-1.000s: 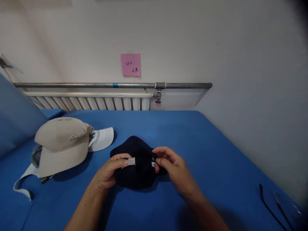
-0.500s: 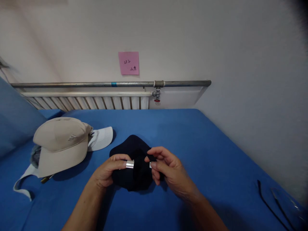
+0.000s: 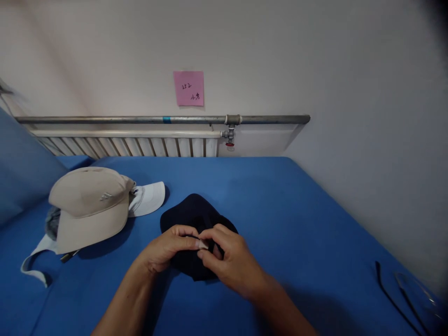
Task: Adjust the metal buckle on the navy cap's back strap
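A dark navy cap (image 3: pixel 191 210) lies on the blue sheet in front of me, its strap side toward me. My left hand (image 3: pixel 173 247) pinches the cap's strap at the metal buckle (image 3: pixel 203 244), which is mostly covered by fingers. My right hand (image 3: pixel 227 254) meets it there, thumb and forefinger closed at the buckle on the strap's other end. Where exactly the strap end sits in the buckle is hidden by my fingertips.
A beige cap (image 3: pixel 91 200) rests at the left on other caps, with a white brim (image 3: pixel 150 198) and a pale strap (image 3: pixel 31 263) sticking out. Glasses (image 3: pixel 399 294) lie at the lower right. Behind the bed are a radiator (image 3: pixel 157 147) and a pipe (image 3: pixel 273 119).
My right hand has moved left, bringing its strap end to the buckle in my left hand. The gap between the two strap ends has closed, and the buckle is now largely covered.
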The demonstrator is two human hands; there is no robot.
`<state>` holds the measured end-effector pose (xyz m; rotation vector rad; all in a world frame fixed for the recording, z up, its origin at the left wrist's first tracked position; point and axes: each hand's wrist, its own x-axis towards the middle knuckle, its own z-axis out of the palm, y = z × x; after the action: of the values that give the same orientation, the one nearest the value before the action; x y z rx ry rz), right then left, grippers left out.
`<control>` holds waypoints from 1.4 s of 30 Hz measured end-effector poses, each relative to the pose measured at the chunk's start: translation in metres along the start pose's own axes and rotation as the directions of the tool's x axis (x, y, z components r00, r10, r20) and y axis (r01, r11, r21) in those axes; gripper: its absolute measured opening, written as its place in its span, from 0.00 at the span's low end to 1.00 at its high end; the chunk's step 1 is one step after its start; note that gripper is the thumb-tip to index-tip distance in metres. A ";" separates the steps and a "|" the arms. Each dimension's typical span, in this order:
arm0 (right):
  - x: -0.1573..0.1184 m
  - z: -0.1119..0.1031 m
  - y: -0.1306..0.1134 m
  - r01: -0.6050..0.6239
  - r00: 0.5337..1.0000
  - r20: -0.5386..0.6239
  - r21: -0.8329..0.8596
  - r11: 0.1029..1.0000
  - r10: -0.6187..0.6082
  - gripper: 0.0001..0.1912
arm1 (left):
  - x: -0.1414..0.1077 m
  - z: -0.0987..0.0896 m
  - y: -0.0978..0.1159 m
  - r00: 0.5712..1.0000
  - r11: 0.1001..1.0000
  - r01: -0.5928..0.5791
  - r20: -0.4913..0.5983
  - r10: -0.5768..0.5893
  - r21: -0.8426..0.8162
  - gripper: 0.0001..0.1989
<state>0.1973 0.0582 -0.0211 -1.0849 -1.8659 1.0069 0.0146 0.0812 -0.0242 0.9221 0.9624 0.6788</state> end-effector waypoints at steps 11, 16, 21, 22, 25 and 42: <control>0.003 -0.002 0.004 0.009 0.996 -0.090 0.129 0.992 0.003 0.06 | -0.008 -0.015 0.003 0.993 0.990 -0.064 0.110 0.050 0.128 0.09; 0.004 -0.002 0.002 0.017 0.996 -0.089 0.173 0.985 -0.002 0.07 | -0.009 -0.013 0.006 0.995 0.984 -0.059 0.087 0.045 0.167 0.05; 0.001 0.010 -0.003 0.006 0.992 -0.123 0.233 0.972 0.023 0.08 | -0.014 -0.020 0.009 0.998 0.984 -0.038 0.059 0.028 0.174 0.06; 0.000 0.014 -0.004 0.002 0.991 -0.130 0.241 0.970 0.031 0.08 | -0.015 -0.023 0.010 0.998 0.984 -0.040 0.052 0.032 0.174 0.06; -0.003 0.026 -0.007 0.007 0.988 -0.153 0.257 0.966 0.034 0.08 | -0.018 -0.030 0.011 0.998 0.984 -0.053 0.025 0.049 0.172 0.08; -0.001 0.010 -0.003 -0.009 0.993 -0.108 0.319 0.948 0.046 0.21 | -0.014 -0.027 0.012 0.990 0.992 -0.068 -0.132 0.054 -0.109 0.12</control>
<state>0.1885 0.0536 -0.0232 -0.9550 -1.5356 1.1888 -0.0163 0.0846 -0.0150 0.8180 1.0019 0.8447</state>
